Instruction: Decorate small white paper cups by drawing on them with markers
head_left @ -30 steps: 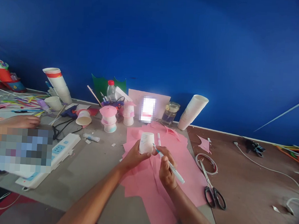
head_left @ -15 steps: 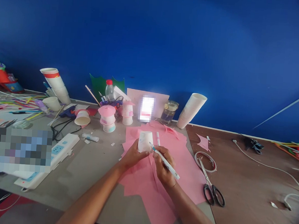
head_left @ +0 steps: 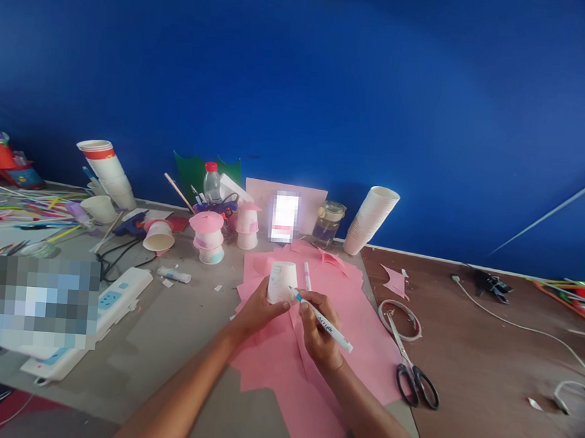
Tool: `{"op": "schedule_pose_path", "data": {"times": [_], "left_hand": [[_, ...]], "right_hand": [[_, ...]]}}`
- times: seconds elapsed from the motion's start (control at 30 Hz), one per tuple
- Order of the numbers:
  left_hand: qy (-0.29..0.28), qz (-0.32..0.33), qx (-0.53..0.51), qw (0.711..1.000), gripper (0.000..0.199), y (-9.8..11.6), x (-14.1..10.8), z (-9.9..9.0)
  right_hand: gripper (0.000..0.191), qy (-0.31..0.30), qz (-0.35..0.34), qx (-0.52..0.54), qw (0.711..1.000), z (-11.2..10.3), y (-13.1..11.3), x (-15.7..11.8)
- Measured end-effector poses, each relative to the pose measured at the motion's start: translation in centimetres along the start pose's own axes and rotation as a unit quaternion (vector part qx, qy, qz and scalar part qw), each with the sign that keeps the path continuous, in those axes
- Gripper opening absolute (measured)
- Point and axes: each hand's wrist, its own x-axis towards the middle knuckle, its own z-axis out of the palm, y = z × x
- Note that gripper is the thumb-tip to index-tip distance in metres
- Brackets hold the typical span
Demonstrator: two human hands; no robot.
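A white paper cup [head_left: 282, 280] with faint blue marks is tilted upside down in my left hand [head_left: 261, 308], whose thumb lies along its lower edge. My right hand [head_left: 322, 328] grips a white acrylic marker [head_left: 329, 327] with a blue collar. Its tip is at the right side of the cup; whether it touches is too small to tell. Both hands are above pink paper sheets [head_left: 299, 406]. Just behind them a second marker [head_left: 307, 276] lies on the pink paper.
Scissors [head_left: 414, 374] and a tape roll [head_left: 400, 320] lie to the right. Behind stand a lit phone [head_left: 284, 217], a jar [head_left: 329, 223], stacked cups [head_left: 372, 220] and pink-roofed cup towers [head_left: 207, 238]. A power strip [head_left: 111, 300] is at left.
The marker tip has shifted slightly left over the cup, and the marker has turned a little so its lettering shows. The whole view has tilted slightly upward.
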Motion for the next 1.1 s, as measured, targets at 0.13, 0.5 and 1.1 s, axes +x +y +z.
{"op": "schedule_pose_path", "data": {"times": [0.13,0.5,1.1], "left_hand": [[-0.002,-0.003,-0.007,1.0,0.053,0.18,0.02,0.12],[-0.002,-0.002,0.012,1.0,0.054,-0.31,0.14,-0.06],[-0.012,0.003,0.035,0.999,0.059,-0.19,0.13,-0.1]], "right_hand": [[0.012,-0.001,-0.016,-0.002,1.0,-0.02,-0.17,0.11],[0.01,0.006,-0.038,-0.008,0.999,0.07,-0.16,0.2],[0.009,0.014,-0.034,-0.03,0.999,0.11,-0.29,0.28]]}}
